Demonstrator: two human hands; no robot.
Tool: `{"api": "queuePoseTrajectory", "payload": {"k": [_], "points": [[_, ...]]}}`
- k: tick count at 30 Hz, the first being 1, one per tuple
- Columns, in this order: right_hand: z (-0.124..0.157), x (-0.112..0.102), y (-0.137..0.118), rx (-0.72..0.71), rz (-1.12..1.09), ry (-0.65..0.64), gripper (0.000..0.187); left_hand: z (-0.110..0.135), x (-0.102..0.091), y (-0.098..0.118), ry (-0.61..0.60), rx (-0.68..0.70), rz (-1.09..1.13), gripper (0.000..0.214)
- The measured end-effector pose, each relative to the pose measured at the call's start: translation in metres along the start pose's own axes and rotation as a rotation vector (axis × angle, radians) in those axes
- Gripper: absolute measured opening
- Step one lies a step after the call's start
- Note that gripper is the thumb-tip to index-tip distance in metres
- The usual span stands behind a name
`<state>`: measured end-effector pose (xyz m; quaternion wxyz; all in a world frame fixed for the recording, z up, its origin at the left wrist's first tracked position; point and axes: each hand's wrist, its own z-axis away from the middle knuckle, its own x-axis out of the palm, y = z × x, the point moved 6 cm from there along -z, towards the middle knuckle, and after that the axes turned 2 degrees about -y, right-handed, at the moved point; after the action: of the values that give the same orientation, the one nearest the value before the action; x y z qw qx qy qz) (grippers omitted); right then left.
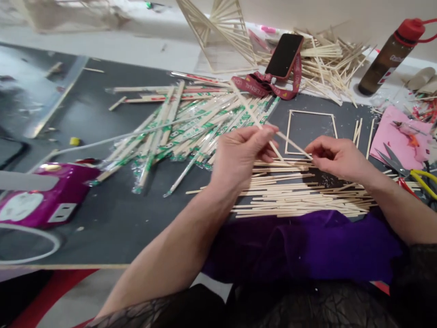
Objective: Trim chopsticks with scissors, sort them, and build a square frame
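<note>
My left hand (241,152) is closed in a pinch on a thin wooden stick (254,119) that slants up to the left. My right hand (334,157) is closed, pinching the end of another thin stick (290,143) that runs toward the left hand. Both hands hover over a flat row of bare wooden sticks (300,191) lying side by side on the dark mat (112,214). Just behind the hands lies a rectangular frame of sticks (310,112).
A heap of wrapped chopsticks (177,125) lies to the left. A phone (284,54) with a red lanyard, a stick structure (221,32), loose sticks and a brown bottle (389,57) stand behind. Yellow-handled scissors (409,171), pink paper, a magenta power strip (44,193), purple cloth (307,246).
</note>
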<state>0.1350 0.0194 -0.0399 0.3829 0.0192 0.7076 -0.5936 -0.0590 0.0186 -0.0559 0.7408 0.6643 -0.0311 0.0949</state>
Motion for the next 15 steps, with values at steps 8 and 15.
{"api": "queuePoseTrajectory", "payload": {"k": [8, 15], "points": [[0.005, 0.002, -0.02, -0.303, 0.336, -0.191, 0.014, 0.0, -0.001, 0.0, -0.037, 0.131, -0.019, 0.02], [0.071, 0.002, -0.013, -0.234, 0.68, -0.402, 0.016, 0.013, 0.016, -0.009, -0.131, 0.071, -0.205, 0.011]]}}
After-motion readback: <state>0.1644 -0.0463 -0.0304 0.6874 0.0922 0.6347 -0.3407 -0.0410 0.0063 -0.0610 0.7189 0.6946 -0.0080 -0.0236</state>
